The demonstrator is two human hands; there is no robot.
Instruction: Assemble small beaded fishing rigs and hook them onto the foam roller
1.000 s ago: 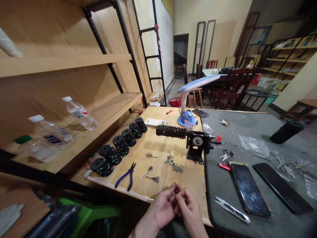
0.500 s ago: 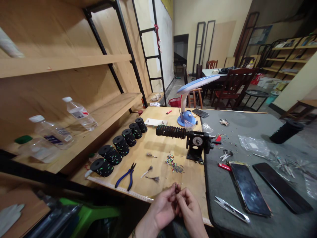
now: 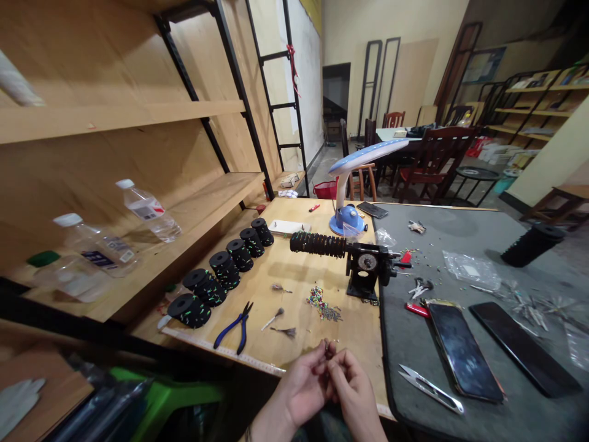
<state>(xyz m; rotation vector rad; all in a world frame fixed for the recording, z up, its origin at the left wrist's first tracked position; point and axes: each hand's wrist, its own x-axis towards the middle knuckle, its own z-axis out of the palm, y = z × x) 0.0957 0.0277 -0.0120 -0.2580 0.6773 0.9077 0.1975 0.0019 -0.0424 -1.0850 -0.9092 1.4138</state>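
My left hand (image 3: 302, 385) and my right hand (image 3: 353, 388) are pressed together at the near edge of the wooden table (image 3: 294, 276). Both pinch a tiny dark piece (image 3: 326, 347) between their fingertips; I cannot make out what it is. Just beyond the hands lies a small heap of colourful beads (image 3: 323, 305). A black winding device with a long spool (image 3: 350, 258) stands behind the beads. Blue-handled pliers (image 3: 235, 326) and small feather-like tufts (image 3: 278, 322) lie to the left of the hands.
Several black spools (image 3: 221, 273) line the table's left side. A blue desk lamp (image 3: 352, 184) stands at the back. On the grey mat (image 3: 460, 245) lie thread snips (image 3: 430, 388), two dark phones (image 3: 462, 352), plastic bags and a black roll (image 3: 531, 244). Water bottles (image 3: 147, 210) rest on the left shelf.
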